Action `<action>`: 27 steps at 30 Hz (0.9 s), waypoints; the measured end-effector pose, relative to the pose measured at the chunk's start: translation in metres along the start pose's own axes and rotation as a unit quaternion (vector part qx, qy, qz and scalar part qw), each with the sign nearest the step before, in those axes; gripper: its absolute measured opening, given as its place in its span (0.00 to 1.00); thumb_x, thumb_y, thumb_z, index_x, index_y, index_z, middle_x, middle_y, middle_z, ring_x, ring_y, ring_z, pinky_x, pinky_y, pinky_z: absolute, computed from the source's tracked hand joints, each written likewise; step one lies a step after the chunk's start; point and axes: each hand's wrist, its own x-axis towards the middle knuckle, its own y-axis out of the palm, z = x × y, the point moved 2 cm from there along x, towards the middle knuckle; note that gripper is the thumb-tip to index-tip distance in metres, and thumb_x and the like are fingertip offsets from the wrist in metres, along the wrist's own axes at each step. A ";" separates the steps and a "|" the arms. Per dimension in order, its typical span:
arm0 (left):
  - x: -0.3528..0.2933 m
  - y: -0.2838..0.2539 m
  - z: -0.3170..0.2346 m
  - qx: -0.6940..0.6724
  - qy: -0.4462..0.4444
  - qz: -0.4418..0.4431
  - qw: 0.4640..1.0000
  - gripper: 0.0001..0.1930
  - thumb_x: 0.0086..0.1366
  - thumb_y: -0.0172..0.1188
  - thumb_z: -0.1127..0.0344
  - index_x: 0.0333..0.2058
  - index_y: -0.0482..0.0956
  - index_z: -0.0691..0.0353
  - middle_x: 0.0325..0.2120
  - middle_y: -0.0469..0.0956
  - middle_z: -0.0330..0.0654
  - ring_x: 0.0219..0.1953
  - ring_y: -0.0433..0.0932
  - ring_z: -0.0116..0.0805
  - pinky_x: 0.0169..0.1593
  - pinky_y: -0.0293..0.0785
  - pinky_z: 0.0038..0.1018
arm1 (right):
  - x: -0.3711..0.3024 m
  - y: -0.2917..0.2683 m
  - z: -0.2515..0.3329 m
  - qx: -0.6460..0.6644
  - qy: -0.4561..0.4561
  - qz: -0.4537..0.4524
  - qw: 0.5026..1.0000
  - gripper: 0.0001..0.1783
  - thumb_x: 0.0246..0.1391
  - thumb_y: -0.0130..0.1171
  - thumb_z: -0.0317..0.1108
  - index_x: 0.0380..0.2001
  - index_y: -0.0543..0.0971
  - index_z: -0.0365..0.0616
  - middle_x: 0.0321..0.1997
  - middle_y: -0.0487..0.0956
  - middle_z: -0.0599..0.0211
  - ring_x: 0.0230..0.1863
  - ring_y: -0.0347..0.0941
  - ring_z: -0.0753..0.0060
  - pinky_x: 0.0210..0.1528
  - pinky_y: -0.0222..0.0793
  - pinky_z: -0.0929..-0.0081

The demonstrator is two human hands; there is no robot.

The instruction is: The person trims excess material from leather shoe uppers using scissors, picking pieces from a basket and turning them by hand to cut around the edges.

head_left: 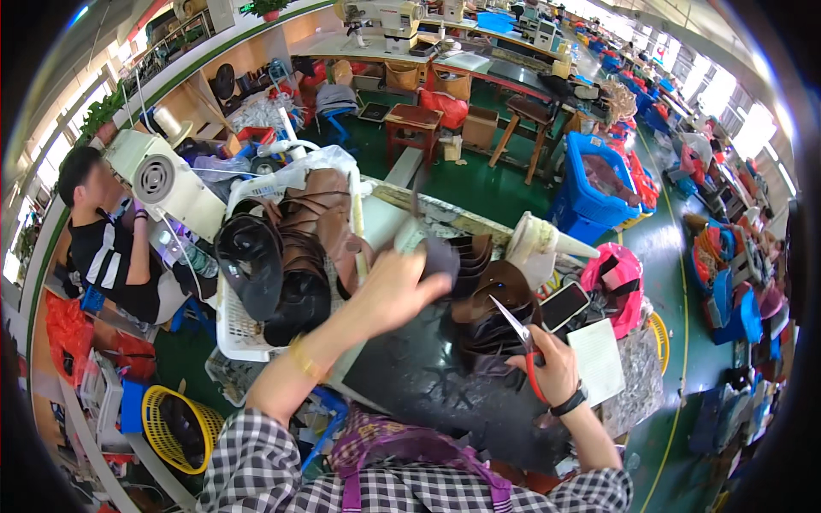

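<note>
My right hand [556, 368] is closed round red-handled scissors [523, 333], their blades slightly apart and angled up to the left. Beside the blades stands a bunch of brown and black leather pieces [496, 316] on the dark worktop [410, 372]. My left hand [393, 295] reaches over the worktop, smeared by motion. A dark leather piece [441, 258] shows between its thumb and fingers, also blurred. Left of that hand, a white plastic basket [229, 321] holds stacked black and brown leather shoe parts [295, 248].
A phone [564, 306], a paper pad [597, 361], a pink bag [617, 286] and a white thread cone [532, 244] lie along the right side. A sewing machine [158, 179] and a seated person [103, 244] are at left. Blue bins [590, 188] stand beyond.
</note>
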 end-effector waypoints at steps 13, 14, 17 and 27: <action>0.083 0.100 0.098 0.000 0.106 -0.221 0.970 0.13 0.54 0.58 0.70 0.40 0.75 0.64 0.35 0.76 0.51 0.41 0.74 0.51 0.46 0.69 0.38 | -0.032 0.009 -0.056 0.051 0.130 0.019 0.990 0.27 0.31 0.75 0.35 0.38 0.76 0.40 0.20 0.73 0.59 0.19 0.69 0.62 0.23 0.64 0.70; 0.063 0.051 0.083 0.104 0.136 -0.332 0.928 0.12 0.52 0.55 0.76 0.37 0.75 0.64 0.33 0.76 0.48 0.38 0.73 0.49 0.43 0.68 0.40 | -0.030 0.007 -0.057 0.051 0.130 0.022 0.990 0.27 0.31 0.75 0.35 0.38 0.76 0.39 0.20 0.73 0.59 0.19 0.69 0.62 0.23 0.64 0.71; 0.020 -0.014 0.145 0.366 -0.104 -0.241 0.893 0.34 0.42 0.58 0.81 0.53 0.67 0.61 0.55 0.63 0.47 0.59 0.60 0.49 0.57 0.59 0.45 | -0.021 0.008 -0.051 0.057 0.138 0.040 0.988 0.27 0.32 0.74 0.34 0.40 0.76 0.38 0.19 0.73 0.59 0.19 0.69 0.63 0.24 0.65 0.72; -0.055 -0.006 0.238 -0.393 -0.309 -0.373 0.782 0.17 0.59 0.55 0.72 0.48 0.71 0.61 0.42 0.77 0.41 0.43 0.75 0.35 0.44 0.70 0.30 | 0.099 0.176 0.010 0.375 0.105 -0.008 0.921 0.17 0.49 0.60 0.29 0.43 0.71 0.42 0.28 0.78 0.61 0.29 0.75 0.69 0.34 0.70 0.74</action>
